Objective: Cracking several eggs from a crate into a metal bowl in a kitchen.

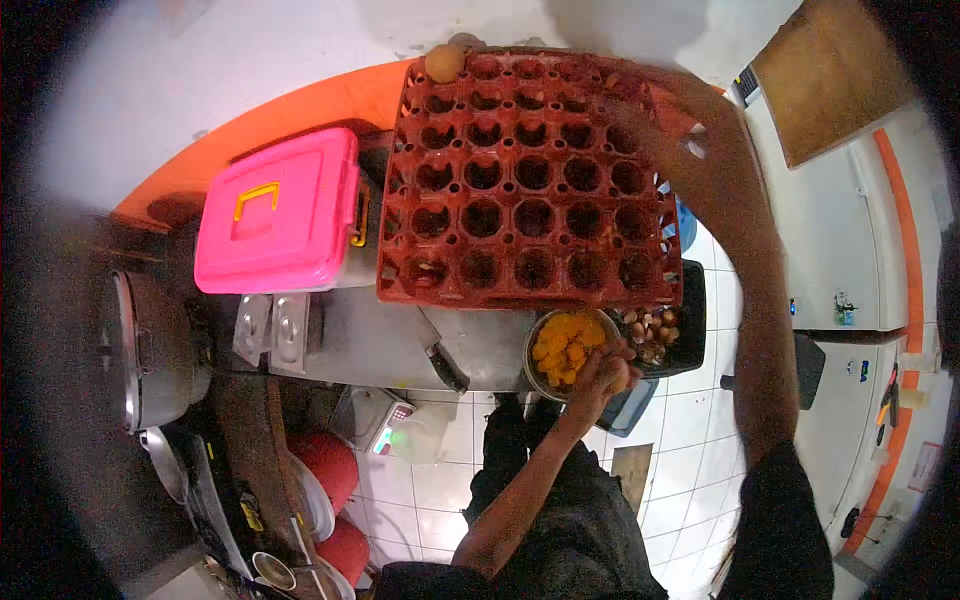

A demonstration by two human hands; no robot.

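Note:
My left hand (602, 378) is over the right rim of a round bowl (531, 375) beside the counter's front edge. Its fingers are curled together, and what they hold, if anything, I cannot make out. Many orange egg yolks (568, 338) lie in the bowl. My right arm reaches far forward along the right side, and my right hand (650, 115) is at the far right part of a red plastic egg tray (508, 240). Its fingers are dark and blurred against the tray. One brown egg (445, 64) sits at the tray's far left corner; most visible pockets hold nothing.
A black bin (690, 345) with broken eggshells (652, 328) stands right of the bowl. On the steel counter (375, 345) lie a knife (447, 368) and a pink-lidded box (285, 215). A large pot (155, 350) is at left, a scale (372, 418) lower down, a white fridge (830, 250) at right.

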